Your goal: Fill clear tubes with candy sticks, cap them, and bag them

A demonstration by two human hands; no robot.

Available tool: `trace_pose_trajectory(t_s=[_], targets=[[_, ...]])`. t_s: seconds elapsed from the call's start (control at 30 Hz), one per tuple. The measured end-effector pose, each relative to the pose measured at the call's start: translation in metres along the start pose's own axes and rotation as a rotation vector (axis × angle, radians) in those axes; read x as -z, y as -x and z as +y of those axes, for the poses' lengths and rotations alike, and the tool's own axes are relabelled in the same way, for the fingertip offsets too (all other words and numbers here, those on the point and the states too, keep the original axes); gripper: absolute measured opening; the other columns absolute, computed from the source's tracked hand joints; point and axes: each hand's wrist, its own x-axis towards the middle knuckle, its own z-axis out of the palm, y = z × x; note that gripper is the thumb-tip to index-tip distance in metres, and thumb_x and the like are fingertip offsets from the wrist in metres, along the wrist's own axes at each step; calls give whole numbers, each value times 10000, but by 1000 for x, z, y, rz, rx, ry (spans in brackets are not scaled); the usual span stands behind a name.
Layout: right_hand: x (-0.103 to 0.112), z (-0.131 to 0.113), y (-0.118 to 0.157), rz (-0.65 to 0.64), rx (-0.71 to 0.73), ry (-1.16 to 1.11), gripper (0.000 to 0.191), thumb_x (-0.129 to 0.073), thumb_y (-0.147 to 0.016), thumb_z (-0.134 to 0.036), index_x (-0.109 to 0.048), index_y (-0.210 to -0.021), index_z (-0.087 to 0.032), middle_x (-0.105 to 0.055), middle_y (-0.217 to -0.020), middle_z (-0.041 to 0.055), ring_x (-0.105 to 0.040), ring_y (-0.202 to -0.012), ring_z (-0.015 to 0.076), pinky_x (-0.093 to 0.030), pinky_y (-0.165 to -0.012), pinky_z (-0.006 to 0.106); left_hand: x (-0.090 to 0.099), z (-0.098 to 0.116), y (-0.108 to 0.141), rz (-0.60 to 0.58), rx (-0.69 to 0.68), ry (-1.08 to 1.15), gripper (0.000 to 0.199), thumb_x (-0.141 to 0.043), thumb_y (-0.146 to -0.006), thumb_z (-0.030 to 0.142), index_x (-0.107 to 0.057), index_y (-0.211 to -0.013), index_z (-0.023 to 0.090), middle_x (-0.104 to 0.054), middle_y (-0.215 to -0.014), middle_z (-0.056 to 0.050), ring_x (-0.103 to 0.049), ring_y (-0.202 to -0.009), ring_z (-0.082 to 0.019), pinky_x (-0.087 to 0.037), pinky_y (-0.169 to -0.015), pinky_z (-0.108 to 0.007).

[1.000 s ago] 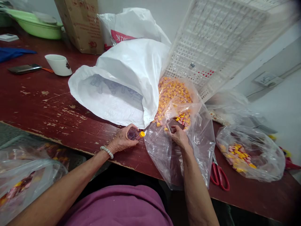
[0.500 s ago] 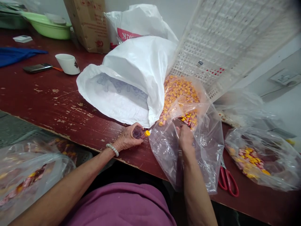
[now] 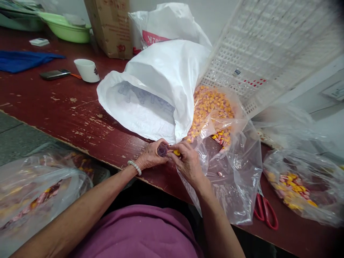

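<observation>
My left hand (image 3: 151, 154), with a pale bead bracelet at its wrist, is closed around a small see-through dark-tinted plastic piece (image 3: 162, 150). My right hand (image 3: 189, 162) meets it from the right, its fingers pinching a small yellow-capped tube (image 3: 176, 152) against the plastic piece. How the two parts join is partly hidden by the fingers. Just behind the hands lies an open white sack (image 3: 158, 64) with clear plastic pieces inside. Beside it a clear plastic bag (image 3: 236, 179) spreads out, with many small yellow-capped red-and-white tubes (image 3: 213, 105) at its far end.
Red-handled scissors (image 3: 266, 211) lie right of the bag, near another bag of yellow-capped pieces (image 3: 295, 184). A white plastic crate (image 3: 258, 46) leans behind. A white cup (image 3: 86, 70), a phone (image 3: 55, 74) and a green basin (image 3: 67, 30) stand left. A filled bag (image 3: 43, 193) sits below the table edge.
My right hand has come out of the clear bag and moved left to the piece in my left hand. The view has shifted slightly left.
</observation>
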Motion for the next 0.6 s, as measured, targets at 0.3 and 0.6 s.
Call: trace_pose_trajectory(t_s=[0.3,0.6], targets=[[7,5,8,219,-8,147,206,-454,-848,-103,-604,-944,-207,-559,-992,70,-547,-913,179,-467,-779,330,-1,0,0,-6,14,26,332,-639,-607,153,-536,-921,173,-578,-735,31,-514,-635,-110,-407,-590,-214],[-6,19,23,120,80,361,358,-488,-770,-68,-634,-1021,-276,-505,-1214,59,-469,-1098,227,-398,-906,406,1,-3,0,21,9,-3,345,-662,-628,218,-543,-949,177,-638,-874,-8,-593,-778,-161,-457,-698,-256]])
